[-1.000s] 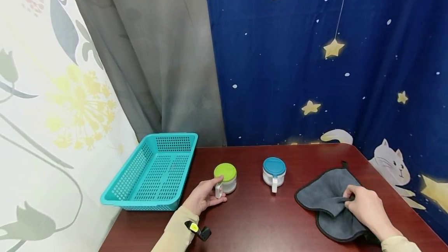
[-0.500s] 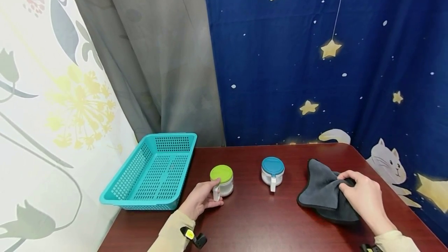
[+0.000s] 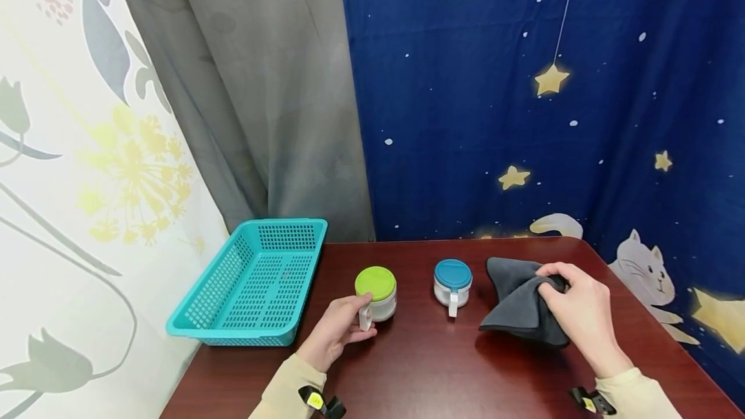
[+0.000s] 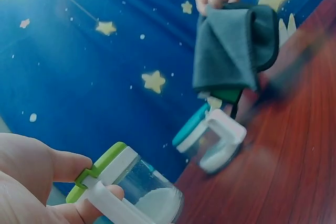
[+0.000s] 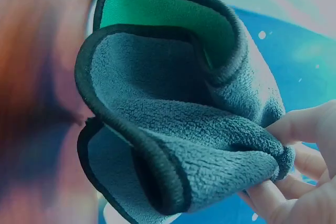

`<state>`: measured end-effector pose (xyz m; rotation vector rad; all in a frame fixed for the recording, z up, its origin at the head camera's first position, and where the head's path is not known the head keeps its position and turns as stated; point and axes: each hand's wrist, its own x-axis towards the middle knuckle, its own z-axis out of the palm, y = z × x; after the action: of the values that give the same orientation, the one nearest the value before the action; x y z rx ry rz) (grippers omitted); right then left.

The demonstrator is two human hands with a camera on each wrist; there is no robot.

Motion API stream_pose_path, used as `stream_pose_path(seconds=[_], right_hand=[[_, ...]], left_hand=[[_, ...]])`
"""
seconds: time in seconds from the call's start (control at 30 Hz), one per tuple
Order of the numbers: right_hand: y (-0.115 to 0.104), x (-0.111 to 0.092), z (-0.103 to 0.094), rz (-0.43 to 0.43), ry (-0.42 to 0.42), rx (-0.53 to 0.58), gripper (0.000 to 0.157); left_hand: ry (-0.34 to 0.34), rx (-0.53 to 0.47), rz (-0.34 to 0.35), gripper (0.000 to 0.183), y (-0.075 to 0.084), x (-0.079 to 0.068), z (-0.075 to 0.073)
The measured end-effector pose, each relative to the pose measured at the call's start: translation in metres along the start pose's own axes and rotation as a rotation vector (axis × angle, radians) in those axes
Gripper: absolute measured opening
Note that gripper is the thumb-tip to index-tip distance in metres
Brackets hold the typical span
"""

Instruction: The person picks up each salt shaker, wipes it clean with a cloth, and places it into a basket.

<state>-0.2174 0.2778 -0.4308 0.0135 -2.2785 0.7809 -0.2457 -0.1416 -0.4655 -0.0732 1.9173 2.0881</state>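
My left hand [image 3: 337, 335] grips a clear seasoning jar [image 4: 157, 198] by its white handle, thumb at the edge of its green lid [image 3: 375, 283]. White powder shows inside. A second such jar [image 3: 451, 296], with a blue lid [image 3: 453, 274], stands to its right, handle facing me. My right hand [image 3: 582, 306] pinches a grey cloth [image 3: 518, 302] in a bunch, holding it up just right of the blue-lidded jar. In the right wrist view the cloth [image 5: 199, 108] hangs in folds with dark edging, a green side [image 5: 157, 11] showing within.
A turquoise perforated basket [image 3: 291, 328] sits on the left of the dark red table [image 3: 419, 367]. Behind the table hang a grey curtain [image 3: 279, 96] and a blue star-patterned curtain [image 3: 442, 115]. A floral-patterned white surface [image 3: 116, 180] rises at the left.
My right hand has raised the cloth off the table and carried it left, closer to the blue-lidded jar. My left hand and the green-lidded jar have shifted only slightly.
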Motion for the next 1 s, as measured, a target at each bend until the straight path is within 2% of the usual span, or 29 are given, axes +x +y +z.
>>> stream_pose_path(seconds=[0.27,0.6,0.73,0.87,1.0], right_hand=[[-0.046,0.001,0.022,-0.082,-0.005,0.131,0.027],[-0.103,-0.018,0.067,-0.220,-0.138,0.354,0.031],[-0.124,-0.025,0.080,-0.239,-0.202,0.460,0.030],[-0.138,-0.032,0.092,-0.247,-0.251,0.542,0.030],[-0.144,-0.038,0.101,-0.285,-0.279,0.563,0.030]], left_hand=[[-0.025,0.001,0.015,0.045,0.003,-0.007,0.021],[-0.031,0.027,0.023,0.034,0.001,-0.012,0.037],[-0.019,0.063,0.010,0.033,0.001,-0.014,0.041],[-0.018,0.087,-0.006,0.032,-0.001,-0.015,0.045],[-0.013,0.093,-0.002,0.029,-0.002,-0.016,0.048]])
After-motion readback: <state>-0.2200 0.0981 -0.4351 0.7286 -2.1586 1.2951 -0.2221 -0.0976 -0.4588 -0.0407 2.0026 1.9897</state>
